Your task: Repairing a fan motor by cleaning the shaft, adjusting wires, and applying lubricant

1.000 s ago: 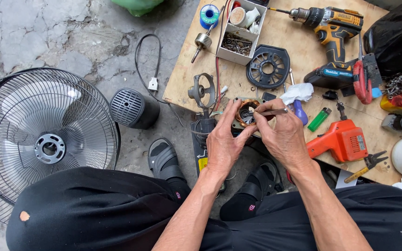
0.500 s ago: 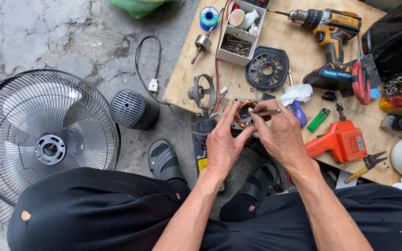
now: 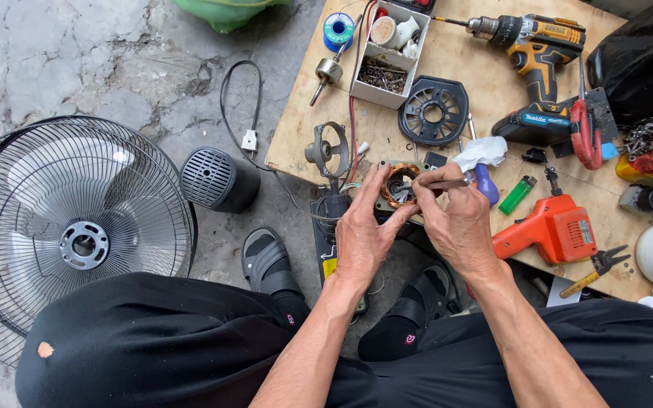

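Observation:
My left hand (image 3: pixel 363 230) grips a fan motor stator (image 3: pixel 396 187) with copper windings, holding it at the near edge of a wooden board (image 3: pixel 462 75). My right hand (image 3: pixel 459 219) pinches a thin metal tool (image 3: pixel 447 183), its tip pointing into the stator's windings. Coloured wires run from the stator up across the board. Part of the stator is hidden under my fingers.
On the board lie a black motor cover (image 3: pixel 434 111), a grey motor bracket (image 3: pixel 328 149), a rotor shaft (image 3: pixel 328 73), a box of screws (image 3: pixel 381 72), a cordless drill (image 3: pixel 542 57), an orange glue gun (image 3: pixel 553 230), a green lighter (image 3: pixel 518 195). A fan guard (image 3: pixel 69 234) and motor housing (image 3: pixel 217 180) rest on concrete.
Both hands stay on the stator; my right hand has shifted the tool slightly at the windings. Nothing else has moved.

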